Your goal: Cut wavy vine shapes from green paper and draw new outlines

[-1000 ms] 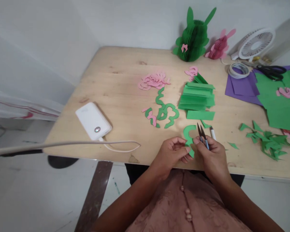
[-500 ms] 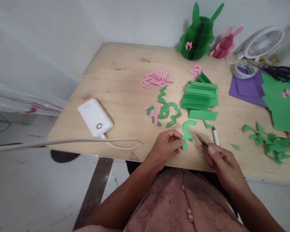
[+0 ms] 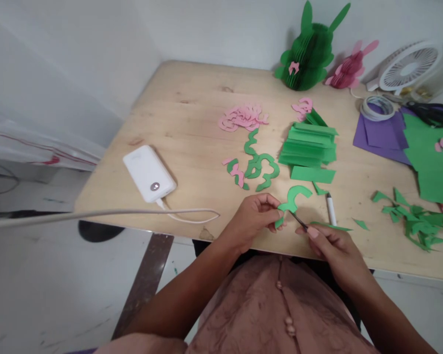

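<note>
Near the table's front edge, my left hand [image 3: 256,219] pinches a wavy green paper cutout [image 3: 299,194] between thumb and fingers. The cutout curls up and to the right of the fingertips. My right hand [image 3: 332,246] is closed around a pair of scissors [image 3: 299,220], whose dark, narrow blades reach the cutout's lower edge; the handles are hidden in the hand. A green paper sliver [image 3: 339,226] shows beside the right hand. Just beyond that hand lies a white pen [image 3: 331,209] with a dark tip.
Green cutouts [image 3: 254,167] and a pink cutout pile [image 3: 243,117] lie ahead, beside folded green strips [image 3: 308,145]. Green scraps [image 3: 417,219] are at right. Behind stand a green paper figure [image 3: 306,56], a pink one [image 3: 350,69] and a fan [image 3: 409,68]. A power bank [image 3: 149,172] sits left.
The scissor blades have moved left onto the green cutout, from a spot apart from it. My left hand has turned the cutout, so its curl now points more to the right.
</note>
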The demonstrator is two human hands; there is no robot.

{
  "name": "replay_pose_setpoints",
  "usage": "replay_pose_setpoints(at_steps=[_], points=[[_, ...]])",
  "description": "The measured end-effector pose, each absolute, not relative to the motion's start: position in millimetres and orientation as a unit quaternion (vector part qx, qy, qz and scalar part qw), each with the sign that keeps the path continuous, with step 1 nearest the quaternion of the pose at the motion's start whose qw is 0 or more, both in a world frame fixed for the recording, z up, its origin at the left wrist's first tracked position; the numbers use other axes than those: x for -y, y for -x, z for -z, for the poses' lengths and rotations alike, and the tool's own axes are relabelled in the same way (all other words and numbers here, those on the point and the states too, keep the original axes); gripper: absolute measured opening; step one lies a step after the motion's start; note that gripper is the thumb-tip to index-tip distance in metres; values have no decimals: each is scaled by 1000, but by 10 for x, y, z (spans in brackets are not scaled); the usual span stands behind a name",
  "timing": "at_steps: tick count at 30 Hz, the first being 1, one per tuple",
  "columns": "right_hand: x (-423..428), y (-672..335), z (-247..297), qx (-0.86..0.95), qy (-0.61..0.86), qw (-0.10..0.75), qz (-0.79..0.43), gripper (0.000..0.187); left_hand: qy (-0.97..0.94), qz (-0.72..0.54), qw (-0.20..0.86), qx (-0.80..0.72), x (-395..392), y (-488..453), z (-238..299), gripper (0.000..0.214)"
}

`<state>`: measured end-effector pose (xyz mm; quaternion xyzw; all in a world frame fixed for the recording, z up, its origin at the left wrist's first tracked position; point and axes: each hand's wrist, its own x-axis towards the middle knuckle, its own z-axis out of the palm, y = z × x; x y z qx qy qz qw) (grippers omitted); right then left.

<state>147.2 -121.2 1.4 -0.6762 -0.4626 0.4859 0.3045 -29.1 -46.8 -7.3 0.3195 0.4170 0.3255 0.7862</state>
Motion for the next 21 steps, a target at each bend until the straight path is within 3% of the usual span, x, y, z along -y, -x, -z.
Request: replay_pose_setpoints(at_steps=[12,21], points=[[1186,-1388,20,410,686,324,-506,50,-304,-331,778,-439,458,268,87,14],[1214,-1394,105,383,684,336,-522,45,-292,-353,769,-446,475,208,50,14]])
